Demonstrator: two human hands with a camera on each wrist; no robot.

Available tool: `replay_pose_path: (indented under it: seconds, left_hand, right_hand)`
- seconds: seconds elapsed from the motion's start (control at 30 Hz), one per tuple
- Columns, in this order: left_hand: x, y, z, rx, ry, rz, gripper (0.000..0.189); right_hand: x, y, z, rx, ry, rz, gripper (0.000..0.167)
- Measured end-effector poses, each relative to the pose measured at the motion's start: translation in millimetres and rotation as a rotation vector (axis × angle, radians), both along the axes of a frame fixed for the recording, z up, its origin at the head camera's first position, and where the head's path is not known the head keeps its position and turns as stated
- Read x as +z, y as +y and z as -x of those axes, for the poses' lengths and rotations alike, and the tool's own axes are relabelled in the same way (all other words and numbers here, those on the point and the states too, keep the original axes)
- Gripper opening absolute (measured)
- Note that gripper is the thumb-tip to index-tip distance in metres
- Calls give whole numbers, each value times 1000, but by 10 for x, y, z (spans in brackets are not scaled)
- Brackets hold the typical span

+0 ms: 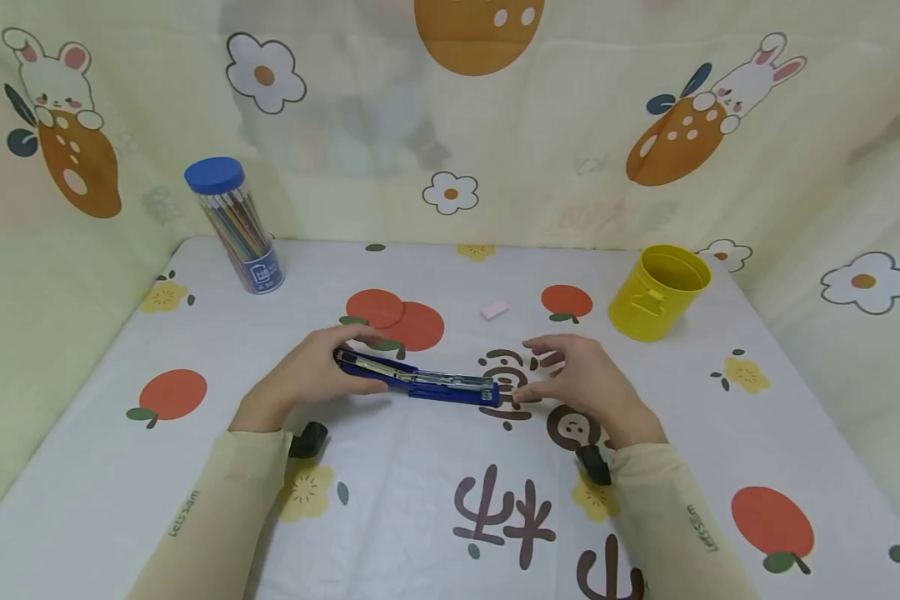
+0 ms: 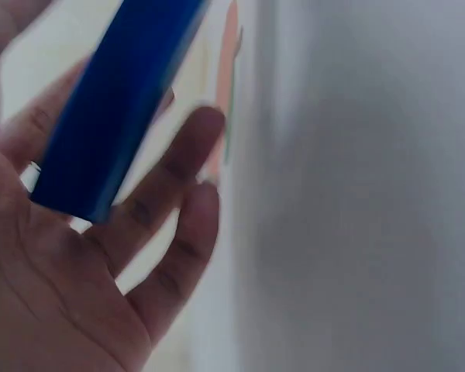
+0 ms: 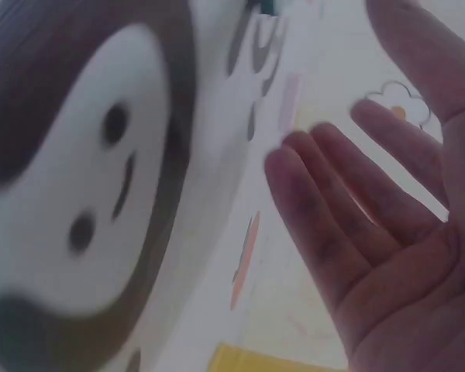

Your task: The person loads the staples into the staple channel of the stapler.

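Note:
A long blue stapler (image 1: 420, 385) with its metal rail showing lies across the middle of the head view, close over the tablecloth. My left hand (image 1: 317, 367) holds its left end between thumb and fingers. The left wrist view shows the stapler's smooth blue underside (image 2: 112, 116) against the fingers of that hand, the middle ones extended past it. Off the stapler's right end is my right hand (image 1: 588, 379), its thumb tip near that end. In the right wrist view the right hand's fingers (image 3: 333, 225) are loosely extended, with nothing between them and the thumb.
A pink eraser (image 1: 494, 310) lies behind the stapler. At the back right stands a yellow cup (image 1: 637, 304) with a small handle. A clear jar of pencils (image 1: 242, 229) with a blue lid stands back left. Behind the table (image 1: 390, 517) hangs a patterned cloth (image 1: 360, 158).

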State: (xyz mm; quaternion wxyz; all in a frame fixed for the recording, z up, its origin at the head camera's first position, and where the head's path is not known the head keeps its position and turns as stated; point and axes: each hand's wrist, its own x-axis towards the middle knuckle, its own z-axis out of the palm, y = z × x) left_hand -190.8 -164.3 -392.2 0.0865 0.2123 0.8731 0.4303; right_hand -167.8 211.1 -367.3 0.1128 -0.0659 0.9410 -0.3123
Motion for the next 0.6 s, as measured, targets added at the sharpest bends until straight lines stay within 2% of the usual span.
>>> replay_pose_path:
  seconds: [0.23,0.37,0.6]
  left_hand:
    - [-124,-77,35,14,-71,-178,60]
    - [-175,-103,52,17,-111,-234,55]
    - [-273,-146,94,4,-130,-290,52]
  right_hand:
    - [-44,7,49,-3,-71,71,69]
    - [-78,20,63,-5,-100,90,66]
    - [-113,38,77,49,-123,94,55]
